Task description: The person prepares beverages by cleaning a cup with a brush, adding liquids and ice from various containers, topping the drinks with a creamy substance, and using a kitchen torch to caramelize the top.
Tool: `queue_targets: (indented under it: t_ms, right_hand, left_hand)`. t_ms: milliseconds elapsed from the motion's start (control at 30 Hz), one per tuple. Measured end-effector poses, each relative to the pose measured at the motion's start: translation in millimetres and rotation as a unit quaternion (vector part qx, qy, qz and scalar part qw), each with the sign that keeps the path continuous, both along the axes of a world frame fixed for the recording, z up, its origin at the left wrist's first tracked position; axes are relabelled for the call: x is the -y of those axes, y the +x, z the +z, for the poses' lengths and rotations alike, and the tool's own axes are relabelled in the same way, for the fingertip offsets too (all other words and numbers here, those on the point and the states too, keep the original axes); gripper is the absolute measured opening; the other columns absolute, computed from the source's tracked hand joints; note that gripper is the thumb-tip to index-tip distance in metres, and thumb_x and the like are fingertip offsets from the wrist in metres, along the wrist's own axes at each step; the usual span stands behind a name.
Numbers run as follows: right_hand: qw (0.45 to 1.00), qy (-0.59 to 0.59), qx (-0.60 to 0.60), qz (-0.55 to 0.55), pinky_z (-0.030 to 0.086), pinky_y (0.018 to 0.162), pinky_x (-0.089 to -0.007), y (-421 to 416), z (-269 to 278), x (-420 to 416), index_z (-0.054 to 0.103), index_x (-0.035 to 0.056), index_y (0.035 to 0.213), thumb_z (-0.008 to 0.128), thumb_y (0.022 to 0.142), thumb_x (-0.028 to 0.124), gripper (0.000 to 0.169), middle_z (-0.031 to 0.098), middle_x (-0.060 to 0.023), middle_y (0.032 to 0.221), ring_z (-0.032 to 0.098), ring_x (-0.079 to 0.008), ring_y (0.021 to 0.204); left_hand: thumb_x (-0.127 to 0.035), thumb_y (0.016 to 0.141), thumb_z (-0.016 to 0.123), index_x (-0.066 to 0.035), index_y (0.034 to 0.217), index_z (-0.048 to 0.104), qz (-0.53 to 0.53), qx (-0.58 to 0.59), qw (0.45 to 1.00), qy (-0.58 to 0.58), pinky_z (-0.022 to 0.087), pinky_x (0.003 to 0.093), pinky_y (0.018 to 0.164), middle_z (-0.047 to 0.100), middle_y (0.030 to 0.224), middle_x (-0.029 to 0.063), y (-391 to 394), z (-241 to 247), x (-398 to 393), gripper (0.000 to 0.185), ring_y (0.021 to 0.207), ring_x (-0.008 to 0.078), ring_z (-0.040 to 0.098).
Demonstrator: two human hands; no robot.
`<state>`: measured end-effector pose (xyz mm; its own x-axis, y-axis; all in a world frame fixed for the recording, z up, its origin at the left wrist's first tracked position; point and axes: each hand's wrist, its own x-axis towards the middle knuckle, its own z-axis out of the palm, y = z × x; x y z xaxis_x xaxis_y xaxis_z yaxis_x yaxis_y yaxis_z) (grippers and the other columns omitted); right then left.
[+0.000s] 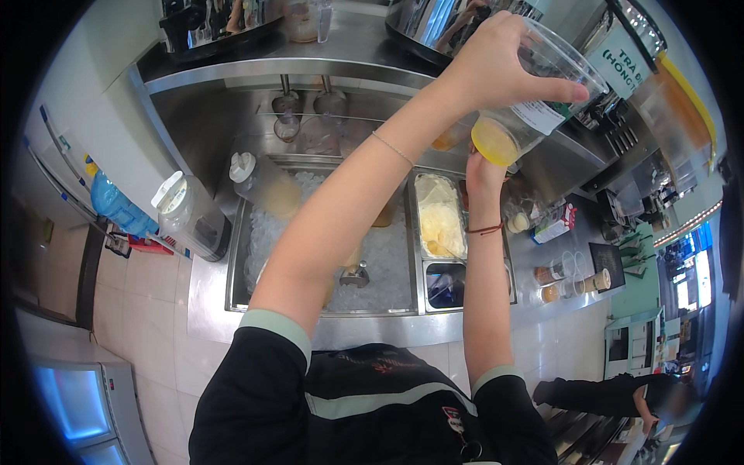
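My left hand [503, 64] is raised at the upper right, fingers and thumb wrapped around the upper part of a clear plastic pitcher [537, 87]. The pitcher is tilted and bears a printed label; a little yellow liquid [497, 142] shows at its base. Just below that base is my right hand [486, 171], its fingers mostly hidden behind the pitcher, so I cannot tell what they hold. Nearest to the right wrist lies a steel pan of pale yellow cream [440, 212] with a utensil in it. Left of that, under my left arm, is an ice bin [389, 273].
A white-lidded bottle [267, 186] leans in the ice; a lidded pitcher [189, 215] stands on the counter's left corner. Steel dispensers [424, 26] line the shelf above. Filled cups [561, 279] and a carton [554, 224] are at right. Another person [628, 395] is farther off.
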<state>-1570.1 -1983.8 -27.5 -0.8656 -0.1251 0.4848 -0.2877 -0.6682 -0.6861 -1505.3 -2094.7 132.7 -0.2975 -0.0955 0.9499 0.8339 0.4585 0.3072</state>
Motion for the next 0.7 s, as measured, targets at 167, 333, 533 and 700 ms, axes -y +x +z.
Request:
queue_targets:
  t_ms: [167,333,533,700]
  right_hand:
    - [1.000,0.002,-0.001,-0.005,0.038,0.068,-0.0241,0,-12,1,0.054,0.0020,0.106,0.060,0.083,0.004,0.023,0.057,-0.0048,0.098,0.049,-0.0115,0.079]
    - [1.000,0.005,0.002,-0.002,0.038,0.068,-0.0227,1,-19,-2,0.055,0.0020,0.103,0.060,0.083,0.000,0.021,0.057,-0.0042,0.095,0.049,-0.0101,0.079]
    - [1.000,-0.001,0.009,-0.003,0.039,0.069,-0.0223,3,-25,1,0.058,0.0026,0.098,0.060,0.083,0.001,0.015,0.058,-0.0026,0.092,0.050,-0.0090,0.076]
    - [1.000,0.001,0.006,0.008,0.039,0.070,-0.0221,3,-33,0,0.059,0.0030,0.098,0.061,0.083,0.001,0.015,0.059,-0.0021,0.092,0.050,-0.0086,0.078]
  left_hand:
    - [-0.067,0.044,0.077,0.009,0.092,0.059,-0.005,-0.010,1.000,0.013,0.045,0.0346,0.083,0.055,0.093,0.0187,0,-2,-3,0.092,0.095,0.0295,0.054]
    - [-0.054,0.056,0.078,0.006,0.102,0.056,-0.003,0.008,1.000,-0.017,0.044,0.0346,0.085,0.056,0.100,0.0181,17,1,-1,0.078,0.098,0.0273,0.054]
    - [-0.048,0.066,0.073,0.000,0.102,0.060,-0.071,0.003,0.997,-0.027,0.040,0.0368,0.087,0.056,0.098,0.0177,25,8,1,0.061,0.098,0.0298,0.052]
    - [-0.049,0.066,0.073,0.001,0.100,0.060,-0.058,0.016,0.997,-0.041,0.040,0.0373,0.087,0.055,0.097,0.0182,26,10,3,0.062,0.097,0.0305,0.052]
